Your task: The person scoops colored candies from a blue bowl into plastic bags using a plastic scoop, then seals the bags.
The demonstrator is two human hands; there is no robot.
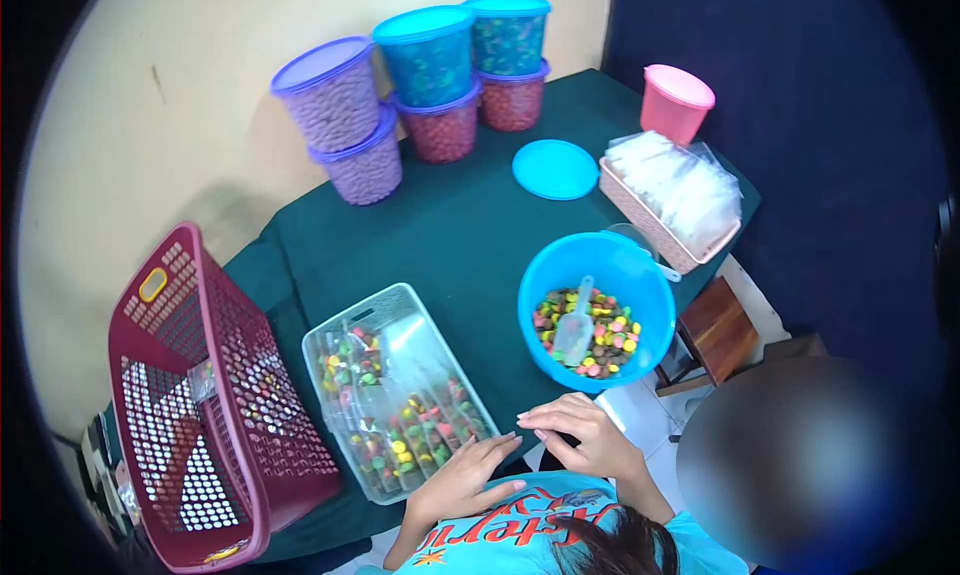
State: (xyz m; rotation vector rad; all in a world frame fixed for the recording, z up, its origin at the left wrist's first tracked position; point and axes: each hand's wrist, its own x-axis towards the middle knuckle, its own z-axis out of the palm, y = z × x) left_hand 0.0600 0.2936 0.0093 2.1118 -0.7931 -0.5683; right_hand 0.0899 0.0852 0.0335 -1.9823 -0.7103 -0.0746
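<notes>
My left hand (468, 478) is beside the right edge of a white tray (467, 364), its fingers apart and nothing held. The tray holds clear bags of colourful candies (405, 445). My right hand (580, 432) is just below a blue bowl (655, 305), fingers loosely bent with nothing visible in them. The fingertips of both hands are close together near the table's front edge. Inside the bowl, a clear scoop (575, 333) lies on loose pink, yellow, green and brown candies (612, 340).
A maroon basket (225, 395) stands at the left. Stacked lidded tubs (435, 65) line the back. A blue lid (556, 169), a pink tub (675, 105) and a basket (650, 218) of clear bags (680, 185) are at the right. A blurred round shape (800, 465) covers the lower right.
</notes>
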